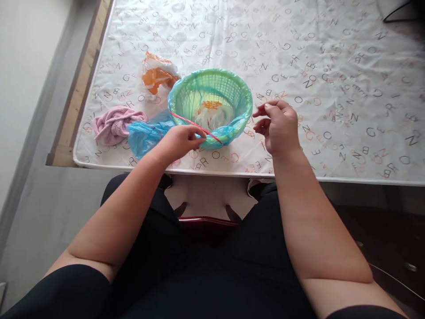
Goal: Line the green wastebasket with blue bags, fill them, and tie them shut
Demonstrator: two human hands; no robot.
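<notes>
A light green mesh basket (pixel 212 82) stands on the lettered mattress, lined with a thin blue-green plastic bag (pixel 241 122) folded over its rim. Across the near side of the rim runs a red drawstring (pixel 189 120). Crumpled white and orange plastic (pixel 214 116) lies in the bottom. My left hand (pixel 182 141) is at the near left rim, fingers curled together at the bag's edge beside the drawstring; its fingertips are partly hidden. To the right of the basket, my right hand (pixel 280 126) is raised with fingers loosely bent and apart, holding nothing.
Left of the basket lie a blue plastic bag (pixel 142 136) and a twisted pink cloth (pixel 116 124). A crumpled orange-and-white plastic bag (pixel 157 75) lies behind them. The mattress (pixel 332 88) ends just before my lap, with a wooden bed frame (pixel 75 95) along its left.
</notes>
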